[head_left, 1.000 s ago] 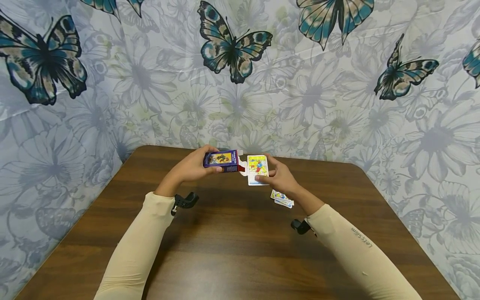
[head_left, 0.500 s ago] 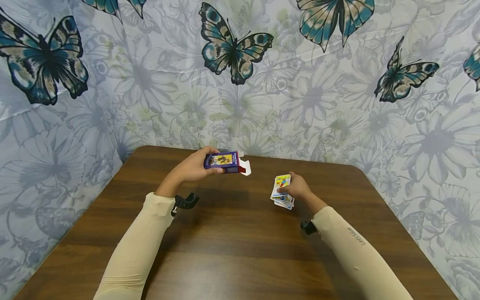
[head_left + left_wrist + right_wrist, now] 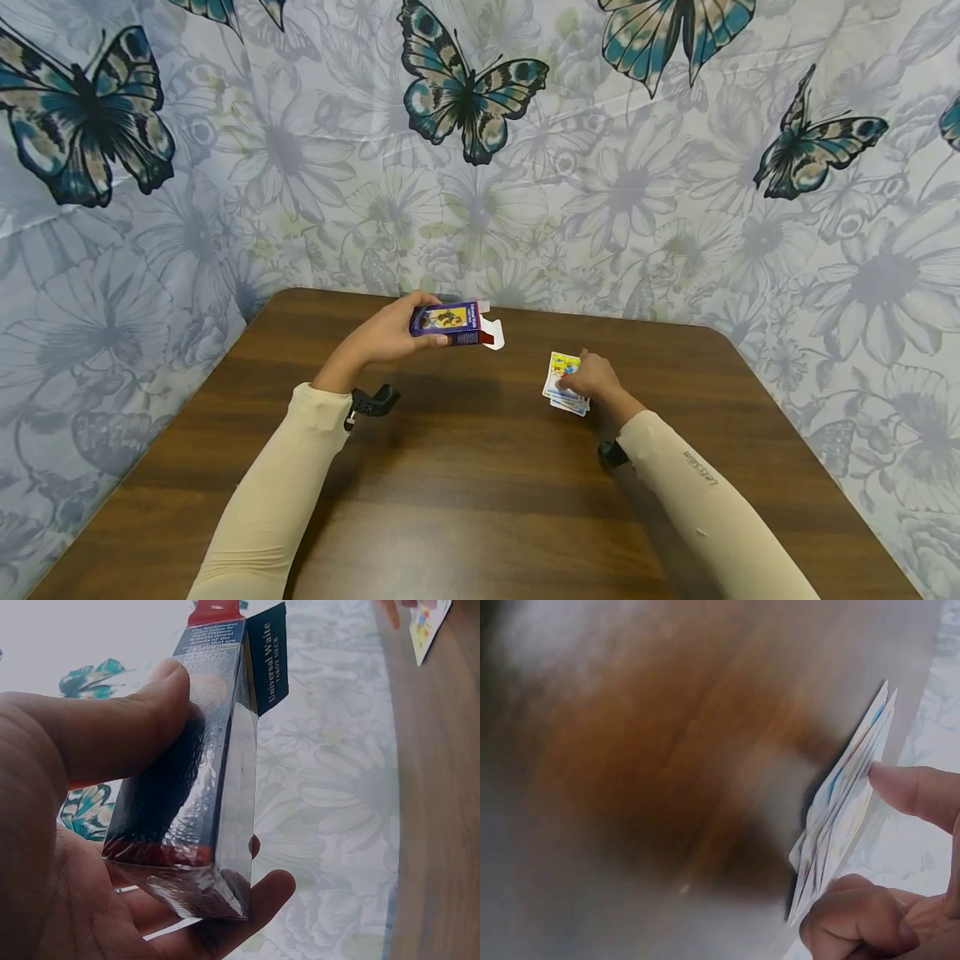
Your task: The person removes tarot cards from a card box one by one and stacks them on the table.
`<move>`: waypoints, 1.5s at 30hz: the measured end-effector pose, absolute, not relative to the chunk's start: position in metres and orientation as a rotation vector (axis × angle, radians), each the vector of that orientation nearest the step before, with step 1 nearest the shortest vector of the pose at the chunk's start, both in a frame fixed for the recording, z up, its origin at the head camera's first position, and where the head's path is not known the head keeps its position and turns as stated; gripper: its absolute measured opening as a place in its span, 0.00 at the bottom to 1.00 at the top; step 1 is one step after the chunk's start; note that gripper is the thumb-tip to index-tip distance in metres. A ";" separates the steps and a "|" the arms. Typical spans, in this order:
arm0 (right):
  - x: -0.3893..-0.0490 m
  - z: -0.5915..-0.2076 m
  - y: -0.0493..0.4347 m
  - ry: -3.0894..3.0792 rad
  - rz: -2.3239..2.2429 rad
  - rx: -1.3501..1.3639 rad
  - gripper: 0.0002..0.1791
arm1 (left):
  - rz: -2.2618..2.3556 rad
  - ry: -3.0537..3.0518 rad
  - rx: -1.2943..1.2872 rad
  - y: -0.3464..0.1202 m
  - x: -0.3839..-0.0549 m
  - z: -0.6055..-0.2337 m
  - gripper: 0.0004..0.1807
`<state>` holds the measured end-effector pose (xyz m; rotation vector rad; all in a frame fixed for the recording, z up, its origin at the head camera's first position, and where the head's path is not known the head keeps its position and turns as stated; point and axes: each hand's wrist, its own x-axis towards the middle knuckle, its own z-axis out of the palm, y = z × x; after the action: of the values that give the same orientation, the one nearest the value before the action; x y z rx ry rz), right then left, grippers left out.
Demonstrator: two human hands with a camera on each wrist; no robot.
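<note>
In the head view my left hand (image 3: 382, 331) grips a dark blue tarot card box (image 3: 448, 323) above the back of the table, thumb on its near side. The box's end flap (image 3: 271, 660) stands open and reads "Universal Waite Tarot Deck". Clear wrap glints on the box in the left wrist view. My right hand (image 3: 596, 379) is at a small, uneven pile of tarot cards (image 3: 564, 367) on the table. Its thumb (image 3: 907, 787) touches the top card, and the other fingers (image 3: 855, 919) are bent beside the pile's edge. The top card shows a bright yellow picture.
A brown wooden table (image 3: 465, 483) spreads under both arms. Behind its far edge hangs a pale flowered cloth (image 3: 480, 225) with large teal butterflies. Dark wrist straps (image 3: 375, 401) sit at the sleeve ends.
My right hand has carried a card from beside the box's open end, right and nearer, onto the pile. Its fingers have since shifted slightly there. My left hand and the box stay nearly still.
</note>
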<state>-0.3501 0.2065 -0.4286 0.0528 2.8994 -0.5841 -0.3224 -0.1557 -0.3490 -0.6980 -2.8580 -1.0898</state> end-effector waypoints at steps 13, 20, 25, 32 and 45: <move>-0.336 -0.378 0.140 2.628 -1.623 -0.511 0.41 | -1.088 -2.874 -0.772 -0.156 -0.321 -0.348 0.35; -0.336 -0.358 0.105 2.427 -1.446 -0.590 0.49 | -1.101 -2.868 -0.806 -0.157 -0.318 -0.350 0.34; -0.336 -0.357 0.096 2.378 -1.447 -0.547 0.48 | -1.114 -2.862 -0.821 -0.153 -0.319 -0.349 0.34; -0.336 -0.353 0.097 2.377 -1.473 -0.520 0.48 | -1.108 -2.846 -0.826 -0.151 -0.319 -0.349 0.33; -0.331 -0.351 0.134 2.344 -1.501 -0.505 0.54 | -1.068 -2.842 -0.807 -0.154 -0.320 -0.348 0.35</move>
<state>-0.3312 0.1338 -0.3507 -0.5048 2.3438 -1.5006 -0.3205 -0.1541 -0.3482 -0.8069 -2.8424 -1.0681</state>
